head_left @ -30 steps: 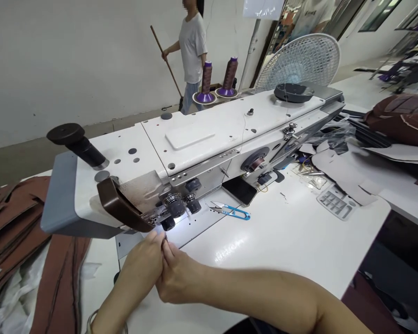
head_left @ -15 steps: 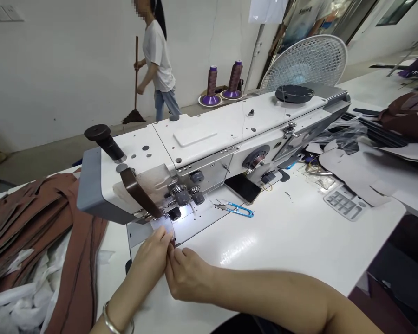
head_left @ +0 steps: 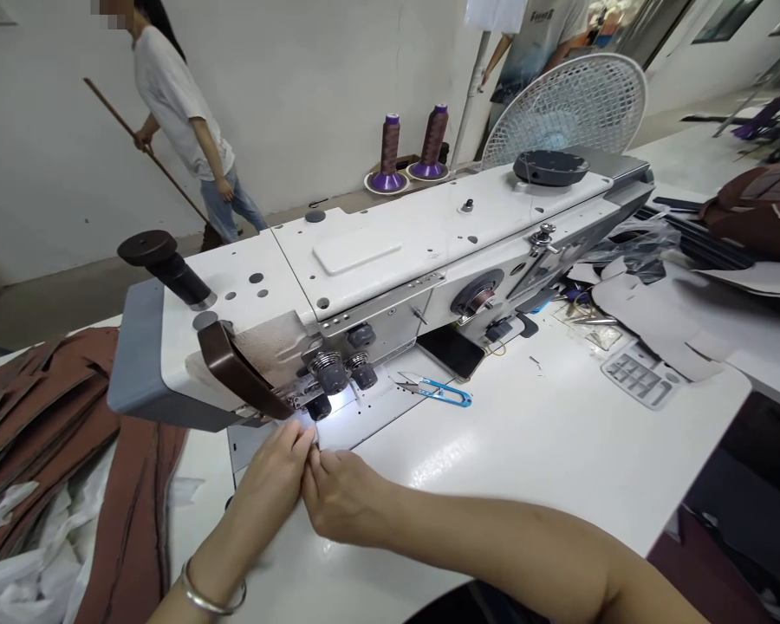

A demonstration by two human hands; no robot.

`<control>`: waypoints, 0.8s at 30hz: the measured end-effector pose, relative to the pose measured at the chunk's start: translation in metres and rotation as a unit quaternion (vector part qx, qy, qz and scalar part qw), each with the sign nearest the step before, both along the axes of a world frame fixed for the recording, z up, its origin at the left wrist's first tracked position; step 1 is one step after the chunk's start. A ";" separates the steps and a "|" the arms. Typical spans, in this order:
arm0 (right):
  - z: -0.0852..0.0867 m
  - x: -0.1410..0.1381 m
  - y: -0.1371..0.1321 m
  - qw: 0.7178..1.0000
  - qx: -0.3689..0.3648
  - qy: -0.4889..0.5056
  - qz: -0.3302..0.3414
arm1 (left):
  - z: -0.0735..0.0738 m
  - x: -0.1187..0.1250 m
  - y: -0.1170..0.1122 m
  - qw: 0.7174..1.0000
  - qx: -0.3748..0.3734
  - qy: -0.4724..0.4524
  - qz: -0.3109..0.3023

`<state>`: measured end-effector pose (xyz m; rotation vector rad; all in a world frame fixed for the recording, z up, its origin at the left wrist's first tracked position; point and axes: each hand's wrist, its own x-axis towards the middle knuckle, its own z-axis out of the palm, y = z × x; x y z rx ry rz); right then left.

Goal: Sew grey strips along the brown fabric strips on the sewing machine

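Both of my hands meet right in front of the needle area of a white sewing machine (head_left: 364,243). My left hand (head_left: 274,468), with a silver bangle at the wrist, has its fingers pinched on a small piece of fabric (head_left: 307,419). Pressed close beside it, my right hand (head_left: 341,498) is closed on the near edge of the same piece. Most of the piece is covered by my fingers; only a pale bit shows under the machine's light. Blue thread snips (head_left: 434,390) lie to the right on the machine bed.
Brown fabric pieces (head_left: 32,407) are heaped at left. A black phone (head_left: 451,351) lies under the machine arm. Further right are a grey template (head_left: 640,375) and pale cut pieces (head_left: 656,303). Behind stand thread cones (head_left: 390,156), a fan (head_left: 572,113) and a person with a broom (head_left: 175,113).
My hands have shifted slightly left and up, nearer the needle, still closed together. The view has turned a little. The person with the broom has moved left.
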<state>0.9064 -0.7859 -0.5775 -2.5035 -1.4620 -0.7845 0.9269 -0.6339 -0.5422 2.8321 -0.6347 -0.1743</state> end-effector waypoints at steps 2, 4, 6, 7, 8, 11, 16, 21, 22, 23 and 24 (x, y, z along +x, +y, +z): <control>0.001 0.004 0.000 1.000 -0.010 0.009 -0.004 | -0.005 0.004 0.005 0.999 0.018 -0.036 -0.025; 0.002 0.008 0.000 1.000 -0.018 0.014 -0.014 | -0.013 0.007 0.009 0.993 0.038 -0.098 -0.058; 0.003 0.010 0.000 0.999 -0.025 0.018 -0.022 | -0.021 0.009 0.012 0.978 0.052 -0.179 -0.094; 0.003 0.010 0.000 0.999 -0.025 0.020 -0.024 | -0.024 0.009 0.013 0.968 0.057 -0.219 -0.107; 0.002 0.010 0.000 0.999 -0.023 0.022 -0.028 | -0.027 0.009 0.013 0.958 0.061 -0.254 -0.116; 0.000 0.008 0.001 0.999 -0.003 0.026 -0.032 | -0.030 0.005 0.012 0.941 0.069 -0.312 -0.111; -0.005 0.004 0.001 0.998 0.030 0.019 -0.045 | -0.025 0.000 0.011 0.934 0.049 -0.337 -0.104; -0.003 0.002 -0.002 0.998 0.031 0.015 -0.044 | -0.026 -0.001 0.011 0.935 0.020 -0.339 -0.106; -0.003 0.001 -0.003 0.998 0.036 0.008 -0.046 | -0.027 -0.002 0.011 0.934 0.021 -0.341 -0.108; -0.002 -0.001 -0.003 0.998 0.044 0.002 -0.050 | -0.027 -0.002 0.011 0.934 0.023 -0.341 -0.108; -0.002 -0.002 -0.004 0.997 0.053 -0.003 -0.054 | -0.028 -0.002 0.011 0.934 0.025 -0.341 -0.107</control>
